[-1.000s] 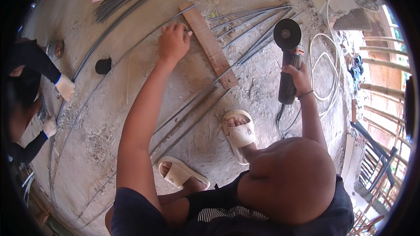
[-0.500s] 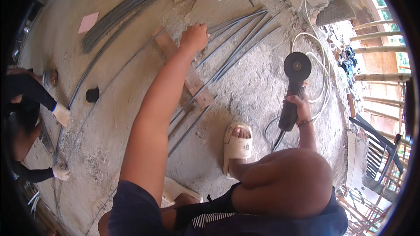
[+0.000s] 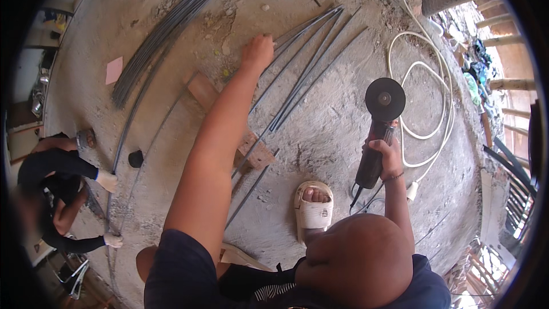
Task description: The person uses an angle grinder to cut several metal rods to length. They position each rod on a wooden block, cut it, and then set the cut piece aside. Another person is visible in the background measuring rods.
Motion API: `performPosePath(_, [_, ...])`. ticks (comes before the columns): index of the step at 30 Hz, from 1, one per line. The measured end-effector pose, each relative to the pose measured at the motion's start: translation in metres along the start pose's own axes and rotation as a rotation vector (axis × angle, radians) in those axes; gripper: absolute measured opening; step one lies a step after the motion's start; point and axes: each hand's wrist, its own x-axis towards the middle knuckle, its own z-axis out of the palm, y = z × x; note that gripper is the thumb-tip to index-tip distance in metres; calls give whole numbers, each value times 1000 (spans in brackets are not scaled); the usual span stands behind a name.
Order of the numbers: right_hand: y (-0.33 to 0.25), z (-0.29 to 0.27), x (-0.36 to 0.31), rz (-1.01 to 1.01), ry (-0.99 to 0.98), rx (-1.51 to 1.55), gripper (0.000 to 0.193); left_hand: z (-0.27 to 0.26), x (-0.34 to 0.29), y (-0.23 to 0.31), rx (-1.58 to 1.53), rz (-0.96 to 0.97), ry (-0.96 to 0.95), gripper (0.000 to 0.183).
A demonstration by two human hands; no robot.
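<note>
My right hand [image 3: 386, 156] is wrapped around the dark body of an angle grinder [image 3: 374, 149], held upright above the floor with its black cutting disc [image 3: 385, 99] at the top. My left arm stretches far forward, and the left hand [image 3: 258, 52] is closed in a fist at a group of thin steel rods [image 3: 306, 71]. One rod comes out from the right side of that fist; the grip itself is partly hidden. Beneath my left forearm lies a wooden plank [image 3: 255, 150], with rods crossing it.
A bundle of steel rods [image 3: 163, 40] lies at the far left beside a pink sheet [image 3: 114, 70]. A white cable [image 3: 437, 149] loops on the rough floor at right. At left a co-worker with gloved hands [image 3: 107, 181] holds a long rod. My sandalled foot [image 3: 314, 206] stands near the plank.
The view has shifted, so more of the co-worker shows at left. The grinder stays in my right hand, and my left hand remains closed at the rods.
</note>
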Motion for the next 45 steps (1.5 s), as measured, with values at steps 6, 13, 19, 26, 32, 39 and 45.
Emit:
performPosePath(6, [13, 0, -3, -15, 59, 72, 32, -9, -6, 19, 121, -14, 140, 34])
performPosePath(13, [19, -15, -11, 37, 66, 124, 39, 6, 7, 35, 116, 23, 16, 35])
performPosePath(19, [23, -23, -17, -40, 116, 151, 35, -16, 4, 35, -151, 81, -102, 33])
performPosePath(26, [23, -19, -25, -73, 106, 156, 36, -26, -27, 66, -889, -283, -592, 33])
performPosePath(32, [28, -19, -34, -52, 95, 151, 37, -5, -25, 99, -695, -113, -287, 28])
performPosePath(39, [32, -16, -35, -44, 123, 121, 36, -4, -31, 132, -801, -184, -292, 38])
performPosePath(45, [34, -19, -29, -66, 112, 71, 31, -4, -35, 126, -949, -241, -345, 39])
